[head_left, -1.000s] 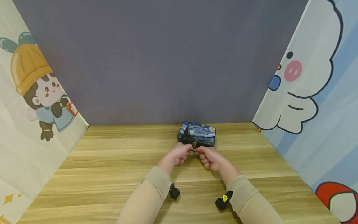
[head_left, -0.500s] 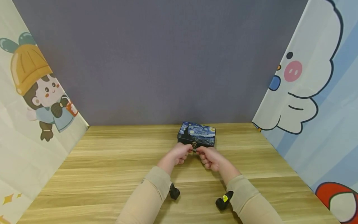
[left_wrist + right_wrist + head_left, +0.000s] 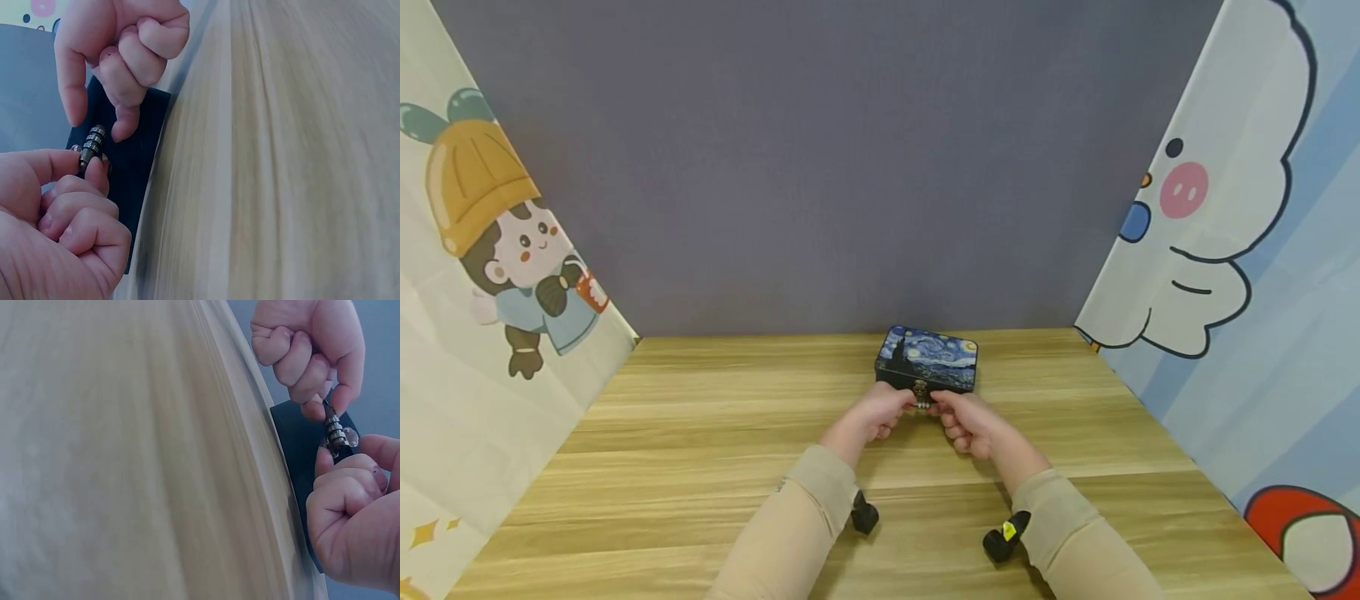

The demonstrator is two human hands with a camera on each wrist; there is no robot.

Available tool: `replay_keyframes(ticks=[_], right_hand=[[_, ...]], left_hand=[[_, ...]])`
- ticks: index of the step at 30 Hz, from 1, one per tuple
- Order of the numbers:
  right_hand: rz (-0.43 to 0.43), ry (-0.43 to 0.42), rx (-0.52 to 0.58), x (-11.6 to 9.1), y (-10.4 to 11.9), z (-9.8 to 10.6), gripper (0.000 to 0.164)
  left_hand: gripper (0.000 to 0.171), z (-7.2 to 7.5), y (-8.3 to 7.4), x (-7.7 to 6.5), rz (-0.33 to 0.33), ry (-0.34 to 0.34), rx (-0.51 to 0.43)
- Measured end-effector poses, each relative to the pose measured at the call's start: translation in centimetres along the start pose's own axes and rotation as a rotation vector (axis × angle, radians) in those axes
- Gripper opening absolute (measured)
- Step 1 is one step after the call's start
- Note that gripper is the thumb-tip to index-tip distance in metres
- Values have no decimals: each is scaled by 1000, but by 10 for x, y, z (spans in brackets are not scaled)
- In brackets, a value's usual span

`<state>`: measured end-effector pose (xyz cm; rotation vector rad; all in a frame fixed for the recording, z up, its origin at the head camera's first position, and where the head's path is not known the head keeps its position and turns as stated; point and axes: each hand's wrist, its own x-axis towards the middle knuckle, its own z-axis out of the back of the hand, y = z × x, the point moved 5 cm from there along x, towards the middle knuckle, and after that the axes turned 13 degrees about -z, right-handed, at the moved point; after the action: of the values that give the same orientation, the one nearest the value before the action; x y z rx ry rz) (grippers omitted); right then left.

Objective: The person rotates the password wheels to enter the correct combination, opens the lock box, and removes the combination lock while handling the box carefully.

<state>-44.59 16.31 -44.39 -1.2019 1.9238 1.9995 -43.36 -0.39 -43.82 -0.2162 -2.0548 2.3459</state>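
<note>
A dark box (image 3: 934,354) with a swirling blue night-sky painting on its lid sits on the wooden table, a brass-coloured clasp (image 3: 920,387) at its front. At the clasp hangs a small combination padlock (image 3: 94,142) with several number dials. My left hand (image 3: 880,410) pinches one end of the padlock between thumb and index finger, other fingers curled in. On the other side, my right hand (image 3: 972,423) has its thumb and index finger parted around the padlock's free end, with a gap showing in the left wrist view. Its remaining fingers are curled.
The wooden tabletop (image 3: 715,450) stretches out on both sides of the arms. A grey panel (image 3: 850,167) stands behind the box, with cartoon-printed sheets (image 3: 1210,308) at the sides. Small black wrist devices (image 3: 865,513) sit by both cuffs.
My right thumb and index finger have parted from the padlock, and the hand has shifted slightly right. The dials now show between the hands. My left hand and the box stay nearly still.
</note>
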Motion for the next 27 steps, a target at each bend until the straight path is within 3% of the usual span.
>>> replay_keyframes(ticks=[12, 22, 27], right_hand=[[20, -32, -64, 3, -2, 4, 29], [63, -64, -133, 6, -1, 0, 26], [68, -100, -176, 7, -2, -2, 30]], left_hand=[[26, 1, -2, 0, -66, 66, 123], [23, 4, -3, 2, -73, 84, 212], [37, 6, -2, 3, -56, 76, 255]])
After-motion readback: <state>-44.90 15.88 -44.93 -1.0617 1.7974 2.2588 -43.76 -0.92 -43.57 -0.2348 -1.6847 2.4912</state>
